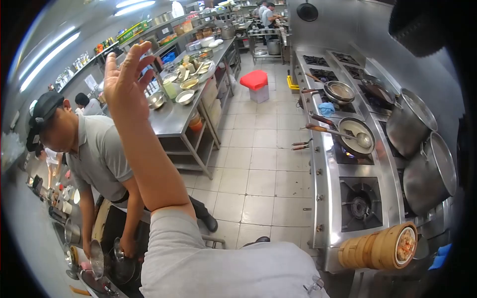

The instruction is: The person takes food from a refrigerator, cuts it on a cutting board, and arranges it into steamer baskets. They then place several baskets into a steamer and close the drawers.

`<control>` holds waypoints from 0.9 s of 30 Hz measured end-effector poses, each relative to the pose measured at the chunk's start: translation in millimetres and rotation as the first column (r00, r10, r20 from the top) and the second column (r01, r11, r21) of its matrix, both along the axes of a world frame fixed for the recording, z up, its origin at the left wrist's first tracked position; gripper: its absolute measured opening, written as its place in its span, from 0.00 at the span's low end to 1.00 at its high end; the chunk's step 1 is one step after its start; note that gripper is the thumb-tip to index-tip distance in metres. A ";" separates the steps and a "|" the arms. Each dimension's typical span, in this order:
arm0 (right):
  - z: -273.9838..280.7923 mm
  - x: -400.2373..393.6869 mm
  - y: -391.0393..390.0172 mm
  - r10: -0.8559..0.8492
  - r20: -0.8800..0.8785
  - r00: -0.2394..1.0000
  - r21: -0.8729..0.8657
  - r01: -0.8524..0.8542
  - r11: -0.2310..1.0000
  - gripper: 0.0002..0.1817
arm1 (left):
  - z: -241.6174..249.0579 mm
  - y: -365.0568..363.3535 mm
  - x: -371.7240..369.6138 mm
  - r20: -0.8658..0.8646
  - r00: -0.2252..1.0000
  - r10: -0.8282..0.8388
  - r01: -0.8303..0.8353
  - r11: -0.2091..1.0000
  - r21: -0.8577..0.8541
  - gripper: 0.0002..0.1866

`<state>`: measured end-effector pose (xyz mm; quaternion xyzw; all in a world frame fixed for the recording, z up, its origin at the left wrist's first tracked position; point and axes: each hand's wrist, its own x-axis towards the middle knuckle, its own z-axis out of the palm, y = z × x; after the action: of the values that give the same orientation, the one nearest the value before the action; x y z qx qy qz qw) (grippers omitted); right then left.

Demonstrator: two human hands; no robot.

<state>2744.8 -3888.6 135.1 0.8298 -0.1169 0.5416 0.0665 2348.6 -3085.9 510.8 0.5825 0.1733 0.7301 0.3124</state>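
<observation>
Left hand raised at ten o'clock, fingers spread, nothing held, right hand unseen, bamboo steamers at four o'clock, tiled kitchen floor.

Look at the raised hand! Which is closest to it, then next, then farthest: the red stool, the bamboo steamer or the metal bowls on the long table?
In the head view, from the raised left hand:
1. Metal bowls, on the long table just right of the hand.
2. Red stool, on the tiled floor in the middle aisle.
3. Bamboo steamer, at the bottom right by the stove.
</observation>
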 end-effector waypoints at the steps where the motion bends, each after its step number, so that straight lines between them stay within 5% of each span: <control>1: -1.1 5.5 -8.0 0.052 0.016 0.998 -0.013 -0.052 0.999 0.43 | -1.3 -6.3 4.6 0.005 1.000 -0.021 0.021 1.000 0.001 0.50; 3: -8.6 19.5 -43.6 0.115 0.030 0.993 -0.054 -0.113 0.992 0.40 | -10.8 -12.6 18.6 -0.043 0.991 -0.127 0.130 0.989 0.070 0.54; 5: -12.5 17.2 -67.6 0.088 0.006 0.996 -0.105 -0.087 0.991 0.37 | -27.4 -17.1 40.8 -0.128 0.917 -0.379 0.393 0.912 0.118 0.44; 8: 27.8 -15.5 -30.3 0.087 -0.107 0.990 0.079 -0.078 0.994 0.36 | -50.9 -44.4 98.0 -0.400 0.815 -0.418 0.467 0.884 0.029 0.41; 9: 37.8 -22.3 -13.0 0.208 -0.048 0.977 0.292 -0.185 0.938 0.33 | -61.5 -52.0 119.2 -0.514 0.734 -0.444 0.500 0.865 -0.035 0.44; 10: 48.6 -29.6 -14.2 0.136 -0.158 0.978 0.277 -0.088 0.957 0.31 | -72.4 -50.6 138.0 -0.696 0.565 -0.443 0.624 0.781 0.009 0.45; 11: 65.2 -33.6 -7.1 0.077 -0.235 0.969 0.343 0.009 0.939 0.30 | -88.7 -60.0 156.6 -0.719 0.359 -0.596 0.735 0.655 -0.176 0.48; 12: 66.5 -36.8 -13.1 0.043 -0.243 0.969 0.270 0.025 0.962 0.28 | -108.4 -72.3 183.5 -0.768 0.218 -0.602 0.825 0.534 -0.184 0.50; 14: 52.0 -37.6 -43.2 0.099 -0.191 0.977 0.228 -0.054 0.972 0.22 | -120.5 -104.0 223.2 -0.890 -0.203 -0.409 0.749 0.520 -0.410 0.52; 17: 68.4 -44.5 -40.9 0.098 -0.247 0.964 0.338 -0.009 0.941 0.10 | -169.2 -162.3 293.0 -0.828 -0.440 -0.348 0.677 0.476 -0.560 0.52; 19: 67.9 -53.3 -37.7 0.078 -0.276 0.958 0.367 0.029 0.930 0.09 | -185.7 -206.2 323.0 -0.899 -0.398 -0.184 0.768 0.468 -0.436 0.51; 20: 81.5 -66.3 -30.6 0.077 -0.306 0.949 0.388 0.051 0.920 0.09 | -194.6 -204.0 340.8 -0.934 -0.324 -0.152 0.888 0.293 -0.355 0.50; 21: 83.1 -79.4 -24.6 0.053 -0.308 0.950 0.381 0.072 0.922 0.09 | -196.8 -218.9 349.1 -0.933 -0.328 -0.150 0.894 0.270 -0.358 0.50; 27: 96.0 -203.6 49.8 0.110 -0.223 0.969 0.377 -0.018 0.926 0.05 | -229.6 -302.2 382.8 -0.830 -0.126 -0.544 0.964 0.131 -0.232 0.45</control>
<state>2541.1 -3838.7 231.1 0.8901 -0.1810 0.4071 -0.0960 2731.4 -3388.1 281.1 0.8563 -0.2923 0.0473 0.4232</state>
